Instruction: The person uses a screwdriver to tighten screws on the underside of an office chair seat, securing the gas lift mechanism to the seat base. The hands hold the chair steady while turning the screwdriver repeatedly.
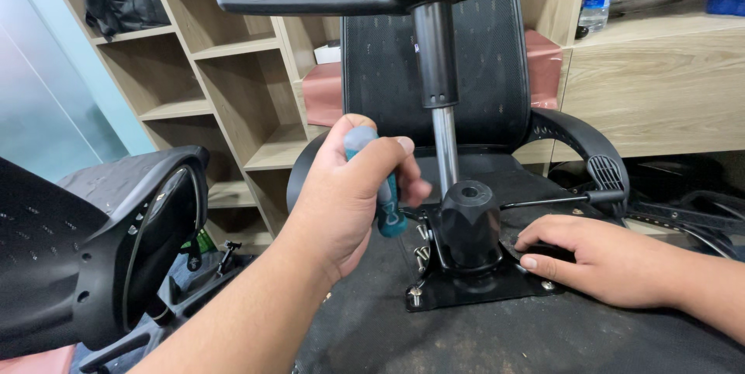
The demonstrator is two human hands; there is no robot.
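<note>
I see my left hand at the centre of the frame, clenched around a screwdriver. Only part of its teal and grey handle shows between my fingers; the shaft and tip are hidden behind the hand, so I cannot tell what they touch. My right hand lies flat at the lower right, fingers loose and pressing down on the black plate, grasping nothing. Its fingertips cover the plate's right edge. The plate sits on the dark underside of a seat at the bottom of the frame. Several screws stand at the plate's left side, some only half visible behind the black hub that rises from the middle. A thin lever runs right from the hub. Just behind it stands a metal column, its top cut off by the upper edge. At the lower left is another chair part, cut off by the frame. Wooden shelves fill the upper left
</note>
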